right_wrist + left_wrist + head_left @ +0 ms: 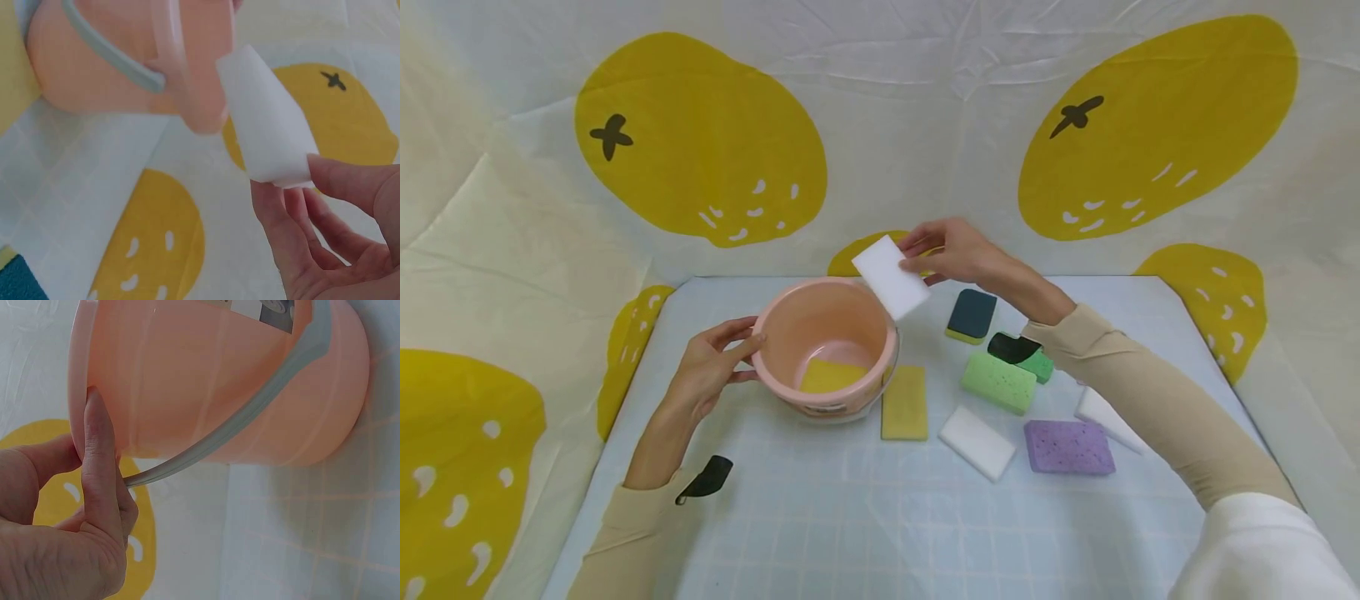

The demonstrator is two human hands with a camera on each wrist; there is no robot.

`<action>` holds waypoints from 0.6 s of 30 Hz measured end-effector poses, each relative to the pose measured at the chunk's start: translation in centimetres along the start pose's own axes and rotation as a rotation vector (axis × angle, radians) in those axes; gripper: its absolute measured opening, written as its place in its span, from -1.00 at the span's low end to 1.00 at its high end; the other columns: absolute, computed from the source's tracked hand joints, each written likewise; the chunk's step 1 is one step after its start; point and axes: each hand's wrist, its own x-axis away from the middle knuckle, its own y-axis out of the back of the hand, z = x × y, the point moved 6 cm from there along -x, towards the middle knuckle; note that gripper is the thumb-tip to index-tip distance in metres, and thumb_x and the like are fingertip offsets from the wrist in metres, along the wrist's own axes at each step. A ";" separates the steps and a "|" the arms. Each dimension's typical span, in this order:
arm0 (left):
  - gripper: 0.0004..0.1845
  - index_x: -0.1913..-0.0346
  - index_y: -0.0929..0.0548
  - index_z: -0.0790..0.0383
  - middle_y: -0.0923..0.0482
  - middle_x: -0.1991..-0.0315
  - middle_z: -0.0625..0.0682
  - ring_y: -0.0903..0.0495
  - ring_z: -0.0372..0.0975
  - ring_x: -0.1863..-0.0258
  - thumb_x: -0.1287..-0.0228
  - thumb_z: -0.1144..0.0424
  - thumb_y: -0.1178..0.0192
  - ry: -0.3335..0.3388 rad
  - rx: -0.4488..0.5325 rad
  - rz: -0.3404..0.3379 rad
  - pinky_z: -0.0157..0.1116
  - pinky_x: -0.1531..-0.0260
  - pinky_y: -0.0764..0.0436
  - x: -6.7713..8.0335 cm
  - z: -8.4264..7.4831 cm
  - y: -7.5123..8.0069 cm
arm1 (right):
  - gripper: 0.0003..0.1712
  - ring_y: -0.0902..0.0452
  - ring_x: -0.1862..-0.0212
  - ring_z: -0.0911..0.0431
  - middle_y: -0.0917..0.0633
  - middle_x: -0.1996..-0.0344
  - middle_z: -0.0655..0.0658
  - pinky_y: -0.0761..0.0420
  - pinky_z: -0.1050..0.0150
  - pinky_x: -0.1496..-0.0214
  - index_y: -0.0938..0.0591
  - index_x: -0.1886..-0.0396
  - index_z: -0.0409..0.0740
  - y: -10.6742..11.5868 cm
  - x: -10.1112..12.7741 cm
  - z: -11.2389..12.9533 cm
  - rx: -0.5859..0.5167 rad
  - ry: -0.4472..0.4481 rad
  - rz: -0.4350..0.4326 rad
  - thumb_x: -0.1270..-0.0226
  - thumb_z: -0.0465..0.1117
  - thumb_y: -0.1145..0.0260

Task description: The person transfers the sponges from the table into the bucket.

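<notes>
My left hand pinches the rim of a pink bucket at its left side, thumb and fingers on either face of the lip. In the left wrist view the bucket's grey handle hangs down along the outer wall, by the fingers. A yellow sponge lies on the bucket's floor. Above the right part of the rim, my right hand holds a white sponge between thumb and fingers. The right wrist view shows this white block tilted, close by the bucket's lip.
Right of the bucket lie a flat yellow sponge, a white one, a purple one, a light green one and a dark-topped scrub sponge. Another white block is partly under the right forearm. A lemon-print cloth stands behind.
</notes>
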 end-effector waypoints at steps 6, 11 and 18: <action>-0.32 -0.50 -0.41 0.20 -0.37 -0.37 0.23 -0.68 -0.28 0.21 -0.42 0.05 -0.33 0.009 -0.011 -0.003 -0.30 0.21 -0.76 -0.1 0.0 0.0 | -0.60 -0.64 0.02 -0.05 -0.69 -0.02 -0.20 -0.78 0.06 0.03 -0.66 -0.15 -0.22 -1.6 -0.5 1.0 0.005 0.025 0.027 -0.36 -0.23 -0.47; -0.32 -0.50 -0.41 0.19 -0.37 -0.37 0.21 -0.68 -0.24 0.17 -0.42 0.05 -0.33 0.024 -0.006 -0.003 -0.29 0.20 -0.76 -0.1 0.0 0.0 | -0.59 -0.63 -0.01 -0.02 -0.68 -0.04 -0.16 -0.78 0.07 0.03 -0.66 -0.16 -0.20 -3.2 -1.0 1.3 0.021 0.024 0.077 -0.36 -0.22 -0.47; -0.32 -0.49 -0.41 0.20 -0.37 -0.38 0.22 -0.67 -0.27 0.19 -0.41 0.05 -0.34 0.022 0.000 -0.004 -0.29 0.20 -0.76 0.0 0.1 -0.1 | -0.60 -0.66 0.00 -0.01 -0.70 -0.04 -0.15 -0.79 0.13 0.10 -0.67 -0.13 -0.21 -5.2 -1.5 1.6 0.021 0.039 0.128 -0.33 -0.23 -0.49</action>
